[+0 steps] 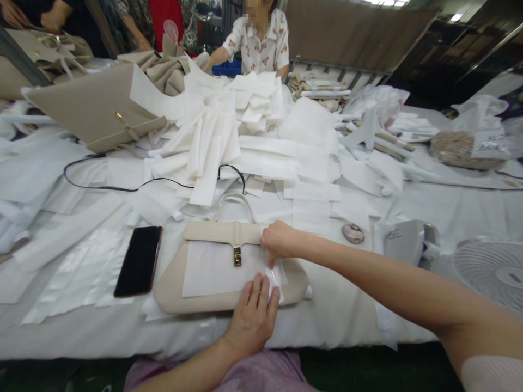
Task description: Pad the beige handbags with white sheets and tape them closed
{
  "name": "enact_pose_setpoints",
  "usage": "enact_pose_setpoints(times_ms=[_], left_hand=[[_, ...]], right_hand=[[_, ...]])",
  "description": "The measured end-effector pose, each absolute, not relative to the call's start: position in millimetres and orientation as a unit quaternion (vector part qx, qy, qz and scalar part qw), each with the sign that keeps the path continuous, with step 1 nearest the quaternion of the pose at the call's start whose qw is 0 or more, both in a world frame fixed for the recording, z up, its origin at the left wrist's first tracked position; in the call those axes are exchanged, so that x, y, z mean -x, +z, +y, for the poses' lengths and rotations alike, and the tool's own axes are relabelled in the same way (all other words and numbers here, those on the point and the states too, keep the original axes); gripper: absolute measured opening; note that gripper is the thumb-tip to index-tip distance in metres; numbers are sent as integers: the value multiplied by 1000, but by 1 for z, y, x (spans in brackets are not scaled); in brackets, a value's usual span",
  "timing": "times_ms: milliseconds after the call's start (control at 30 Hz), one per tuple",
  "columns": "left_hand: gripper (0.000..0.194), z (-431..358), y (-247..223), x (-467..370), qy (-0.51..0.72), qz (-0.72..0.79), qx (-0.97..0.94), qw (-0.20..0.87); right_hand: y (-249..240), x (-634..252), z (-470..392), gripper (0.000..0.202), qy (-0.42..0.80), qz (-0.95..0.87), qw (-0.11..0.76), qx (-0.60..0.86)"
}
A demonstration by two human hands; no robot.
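Note:
A beige handbag (171,288) lies on the white-covered table in front of me, its flap (208,232) across the top and a gold turn-lock (237,256) at the middle. Under the flap, a white sheet (208,277) covers part of the bag's front. My left hand (253,316) rests flat there, fingers extended at the lower edge of a shiny clear film (273,274). Closed over the flap's right end is my right hand (281,239), just above the film; its fingers hide what they grip. The bag's thin handle (237,197) stands up behind it.
A black phone (139,261) lies left of the bag. White sheets and strips (212,136) pile up behind it, with another beige bag (93,103) at back left. A small fan (490,267) stands at right. Across the table is a person (261,38).

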State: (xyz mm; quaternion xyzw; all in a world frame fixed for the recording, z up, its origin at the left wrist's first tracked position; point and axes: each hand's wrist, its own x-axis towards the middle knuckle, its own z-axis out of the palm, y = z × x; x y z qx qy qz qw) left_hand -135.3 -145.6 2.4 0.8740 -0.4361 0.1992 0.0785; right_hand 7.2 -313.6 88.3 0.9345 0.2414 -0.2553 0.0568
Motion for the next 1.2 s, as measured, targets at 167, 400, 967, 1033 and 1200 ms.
enact_pose_setpoints(times_ms=[167,400,967,1033,1200], left_hand=[[36,-145,3,135,202,-436,-873,79],[35,-145,7,131,214,-430,-873,85],[40,-54,73,69,102,-259,-944,175],[51,-30,73,55,102,-184,-965,159],[65,-17,83,42,104,-228,-965,83]], right_hand=[[100,-17,-331,35,-191,153,64,-967],[74,64,-323,28,-97,104,-120,-983],[21,102,-307,26,109,100,-90,-985],[22,103,-307,25,112,100,-92,-984],[24,102,-304,26,123,105,-91,-983]])
